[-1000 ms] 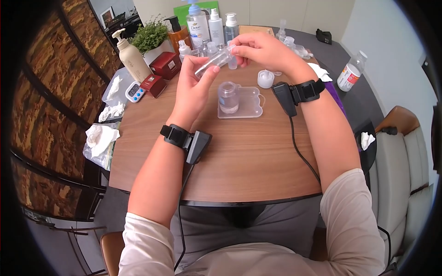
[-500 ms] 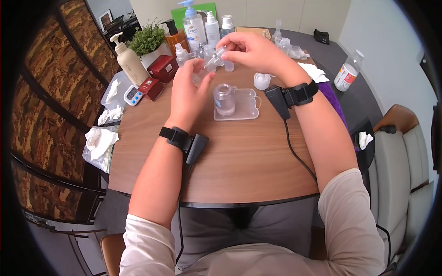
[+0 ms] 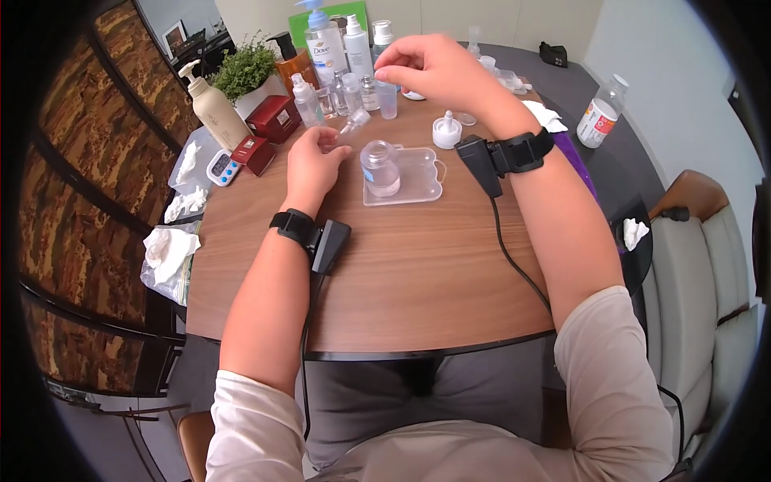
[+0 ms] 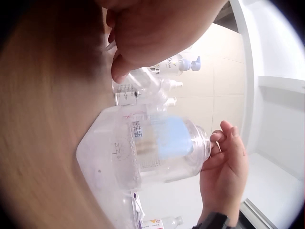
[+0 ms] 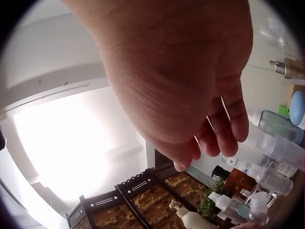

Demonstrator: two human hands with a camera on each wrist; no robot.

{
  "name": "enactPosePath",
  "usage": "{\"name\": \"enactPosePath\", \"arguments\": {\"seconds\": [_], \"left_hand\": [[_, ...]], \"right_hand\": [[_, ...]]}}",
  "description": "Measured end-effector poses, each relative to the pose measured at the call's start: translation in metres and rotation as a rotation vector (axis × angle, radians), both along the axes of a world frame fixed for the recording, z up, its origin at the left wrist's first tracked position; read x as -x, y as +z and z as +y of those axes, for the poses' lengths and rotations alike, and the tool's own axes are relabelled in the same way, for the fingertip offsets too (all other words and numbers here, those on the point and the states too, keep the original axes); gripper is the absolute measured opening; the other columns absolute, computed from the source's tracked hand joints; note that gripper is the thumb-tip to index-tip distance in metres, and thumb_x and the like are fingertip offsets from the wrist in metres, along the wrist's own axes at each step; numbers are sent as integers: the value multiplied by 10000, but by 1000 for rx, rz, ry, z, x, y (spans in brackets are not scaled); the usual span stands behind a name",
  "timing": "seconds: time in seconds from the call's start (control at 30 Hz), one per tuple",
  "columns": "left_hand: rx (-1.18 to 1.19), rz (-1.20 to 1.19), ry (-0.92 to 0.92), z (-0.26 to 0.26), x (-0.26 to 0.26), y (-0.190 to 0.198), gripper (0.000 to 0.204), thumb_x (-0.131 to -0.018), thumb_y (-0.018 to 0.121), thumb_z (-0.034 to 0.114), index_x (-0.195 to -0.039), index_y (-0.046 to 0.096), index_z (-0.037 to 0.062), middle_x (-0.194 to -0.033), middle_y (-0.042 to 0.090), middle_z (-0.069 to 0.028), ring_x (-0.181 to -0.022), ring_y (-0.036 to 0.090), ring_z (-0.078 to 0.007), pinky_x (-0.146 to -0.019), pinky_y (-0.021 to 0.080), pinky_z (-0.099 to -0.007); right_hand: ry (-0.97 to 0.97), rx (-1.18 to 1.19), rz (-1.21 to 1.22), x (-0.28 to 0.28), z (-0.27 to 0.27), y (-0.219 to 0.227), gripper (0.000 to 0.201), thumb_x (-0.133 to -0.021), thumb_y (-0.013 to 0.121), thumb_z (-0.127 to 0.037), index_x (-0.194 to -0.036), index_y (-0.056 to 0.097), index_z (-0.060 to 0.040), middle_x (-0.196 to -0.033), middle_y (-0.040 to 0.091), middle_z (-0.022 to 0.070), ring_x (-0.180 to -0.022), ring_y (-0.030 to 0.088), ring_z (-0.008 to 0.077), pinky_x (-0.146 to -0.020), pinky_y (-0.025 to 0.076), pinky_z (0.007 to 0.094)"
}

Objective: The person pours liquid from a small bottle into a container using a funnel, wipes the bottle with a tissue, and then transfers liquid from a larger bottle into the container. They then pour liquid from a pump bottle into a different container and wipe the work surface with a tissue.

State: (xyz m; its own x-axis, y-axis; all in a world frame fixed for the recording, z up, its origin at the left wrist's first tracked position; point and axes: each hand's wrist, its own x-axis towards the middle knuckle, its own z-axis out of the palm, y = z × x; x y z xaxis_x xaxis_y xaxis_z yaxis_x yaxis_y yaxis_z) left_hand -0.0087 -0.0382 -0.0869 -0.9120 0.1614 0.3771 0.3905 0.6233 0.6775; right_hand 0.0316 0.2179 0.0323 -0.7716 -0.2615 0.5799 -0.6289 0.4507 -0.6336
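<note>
Your left grip (image 3: 313, 161) rests low on the counter (image 3: 418, 265), its fingers curled round a small clear spray bottle (image 3: 351, 123) that lies tilted, nozzle end pointing up and away from you toward the row of bottles. In the left wrist view your thumb presses on the clear bottle (image 4: 138, 83) from above.

Your right grip (image 3: 426, 68) hovers above the far side of the counter, fingers bent down and the tips drawn together just over a small clear cup (image 3: 387, 100). Something small may be pinched there, but you cannot tell from these views; the right wrist view shows only the palm (image 5: 181, 81) with the fingers hanging loosely curled.

Between your two hands, a clear round jar (image 3: 380, 169) with an open mouth stands upright on a clear plastic tray (image 3: 422, 173), near the tray's left edge. In the left wrist view the jar (image 4: 162, 148) fills the middle, with a pale blue label on it. Just beyond the tray, to the right, sits a small white pump cap (image 3: 446, 131) on the wood.

Along the far edge stand a Dove pump bottle (image 3: 324, 48), two white spray bottles (image 3: 353, 44), an amber pump bottle (image 3: 291, 63) and several small clear bottles. To the left are a beige pump bottle (image 3: 210, 103), a potted plant (image 3: 245, 68), two red boxes (image 3: 273, 119), a small digital timer (image 3: 219, 167) and crumpled tissues (image 3: 167, 245). Well apart on the right, a white-labelled bottle (image 3: 598, 116) stands on the dark surface.
</note>
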Motion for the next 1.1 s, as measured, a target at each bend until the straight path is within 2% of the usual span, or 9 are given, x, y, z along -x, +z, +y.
{"name": "enactPosePath", "arguments": {"seconds": [0.4,0.47,0.53,0.6,0.63,0.7,0.83,1.07,1.1], "left_hand": [[-37,-16,149,-2,8,-4,453,-864,868,231,-1186,662,-12,-1022,744,-129,-923,710,-228,-850,568,-357],[-27,6,157,-2,8,-8,449,-864,866,231,-1184,662,-10,-1013,745,-127,-924,711,-228,-846,567,-358],[-18,25,166,-1,8,-7,445,-863,863,230,-1181,661,-8,-1003,746,-126,-925,711,-228,-842,567,-358],[-42,-31,180,0,7,-8,440,-873,853,247,-1187,659,7,-1003,752,-121,-931,717,-227,-854,564,-360],[-54,-33,182,1,6,-9,440,-873,853,247,-1187,659,7,-1003,752,-121,-931,717,-227,-854,564,-360],[12,-40,196,2,3,-5,438,-885,835,291,-1195,662,33,-1027,767,-121,-962,733,-242,-872,562,-374],[50,-12,213,2,1,-6,448,-890,820,338,-1201,667,54,-1067,778,-124,-1002,745,-270,-903,558,-396],[61,-17,239,3,-3,-3,498,-862,835,372,-1204,665,51,-1102,775,-138,-1067,736,-306,-951,544,-423],[49,-9,242,4,-3,-3,522,-849,847,375,-1207,659,45,-1125,768,-145,-1088,729,-308,-955,542,-422]], "right_hand": [[-66,-152,-112,2,-3,-7,302,-924,791,-261,-1115,778,-28,-900,769,101,-825,710,191,-767,561,333],[-100,-240,-100,2,-6,-11,288,-968,734,-175,-1221,727,-38,-969,719,50,-824,641,141,-761,529,310],[-116,-274,-89,7,-8,-17,351,-963,735,-166,-1294,698,-56,-1076,713,72,-833,654,166,-780,541,332],[-125,-225,-82,10,-13,-24,528,-940,747,-169,-1433,604,-44,-1392,626,207,-1090,703,336,-955,569,403],[-123,-236,-82,13,-14,-30,528,-940,747,-169,-1433,604,-44,-1392,626,207,-1090,703,336,-955,569,403],[-84,-231,13,21,-16,-43,676,-955,695,-89,-1578,436,-52,-1631,394,268,-1332,595,425,-1095,519,434],[-145,-330,-117,19,-26,-48,782,-969,646,-32,-1658,280,-73,-1720,194,305,-1502,404,474,-1198,436,463],[-151,-383,-143,19,-28,-51,769,-970,649,-32,-1654,301,-80,-1728,183,292,-1495,410,481,-1192,440,466],[-187,-388,-107,19,-29,-51,778,-977,652,-37,-1666,300,-117,-1737,165,289,-1311,563,410,-1111,492,443]]}}
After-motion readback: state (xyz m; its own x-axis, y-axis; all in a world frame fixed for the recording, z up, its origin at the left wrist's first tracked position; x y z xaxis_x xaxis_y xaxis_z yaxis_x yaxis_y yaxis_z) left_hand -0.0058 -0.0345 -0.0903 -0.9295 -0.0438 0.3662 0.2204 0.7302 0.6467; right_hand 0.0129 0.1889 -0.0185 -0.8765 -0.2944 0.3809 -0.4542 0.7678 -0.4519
